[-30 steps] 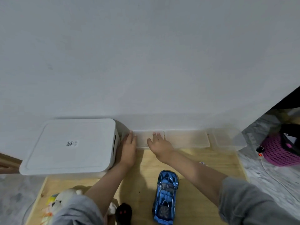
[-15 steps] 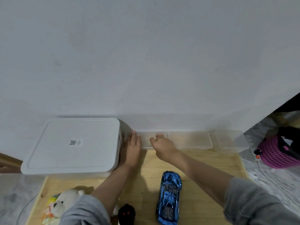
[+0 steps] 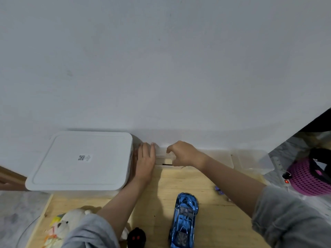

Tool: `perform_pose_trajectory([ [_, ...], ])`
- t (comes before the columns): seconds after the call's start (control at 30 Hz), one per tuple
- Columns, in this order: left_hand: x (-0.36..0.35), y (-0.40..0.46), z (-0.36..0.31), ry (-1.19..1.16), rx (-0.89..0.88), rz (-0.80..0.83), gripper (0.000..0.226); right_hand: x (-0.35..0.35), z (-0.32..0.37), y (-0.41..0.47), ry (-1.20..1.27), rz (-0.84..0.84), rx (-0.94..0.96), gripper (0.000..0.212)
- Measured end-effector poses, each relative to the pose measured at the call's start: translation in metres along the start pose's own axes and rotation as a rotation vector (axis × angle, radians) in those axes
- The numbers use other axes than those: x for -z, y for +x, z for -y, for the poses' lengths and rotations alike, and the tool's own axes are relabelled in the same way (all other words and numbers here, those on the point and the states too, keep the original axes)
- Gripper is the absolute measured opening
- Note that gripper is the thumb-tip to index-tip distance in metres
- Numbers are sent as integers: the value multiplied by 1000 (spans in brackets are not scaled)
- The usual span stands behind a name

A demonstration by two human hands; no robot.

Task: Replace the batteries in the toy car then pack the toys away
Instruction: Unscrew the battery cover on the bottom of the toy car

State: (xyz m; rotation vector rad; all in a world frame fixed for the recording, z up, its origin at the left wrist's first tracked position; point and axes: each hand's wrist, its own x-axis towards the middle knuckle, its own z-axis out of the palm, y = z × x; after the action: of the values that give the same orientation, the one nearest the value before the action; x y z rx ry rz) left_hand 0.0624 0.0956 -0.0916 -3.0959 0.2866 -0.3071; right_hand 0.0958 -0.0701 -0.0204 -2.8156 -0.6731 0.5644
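Observation:
A shiny blue toy car (image 3: 184, 221) stands on the wooden table (image 3: 206, 221) near its front edge, nose toward the wall. Against the wall lies a long clear plastic case (image 3: 218, 159). My left hand (image 3: 145, 161) lies flat with straight fingers on the case's left end. My right hand (image 3: 184, 154) curls its fingers round the lid (image 3: 162, 153) of the left compartment, which is raised a little; a thin dark item shows under it. A black remote control (image 3: 136, 238) sits at the bottom edge.
A large white lidded storage box (image 3: 80, 162) fills the table's left rear. A white plush toy (image 3: 69, 221) lies front left. A second clear box (image 3: 252, 161) sits at the right rear. Off the table to the right stand a purple basket (image 3: 309, 178) and a power strip (image 3: 286, 181).
My right hand went from lying flat on the clear case to curling round the left lid and lifting it. The left hand stayed pressed on the case's left end.

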Motion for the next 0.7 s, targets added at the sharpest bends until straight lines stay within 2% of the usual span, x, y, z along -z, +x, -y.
perform_pose_trajectory([
  [0.23,15,-9,2,-27,-59,35,111,5,-6,-8,1,-138,34,38],
  [0.37,19,-9,2,-34,-71,54,108,13,-7,-8,-38,-228,29,33],
  [0.57,13,-7,3,-80,-64,35,121,9,-3,-16,80,-472,-29,21],
  [0.63,12,-7,3,-133,-61,30,119,-6,-2,-20,117,-532,20,15],
  [0.7,11,-9,1,-143,-51,28,113,-23,0,-22,125,-522,98,8],
])
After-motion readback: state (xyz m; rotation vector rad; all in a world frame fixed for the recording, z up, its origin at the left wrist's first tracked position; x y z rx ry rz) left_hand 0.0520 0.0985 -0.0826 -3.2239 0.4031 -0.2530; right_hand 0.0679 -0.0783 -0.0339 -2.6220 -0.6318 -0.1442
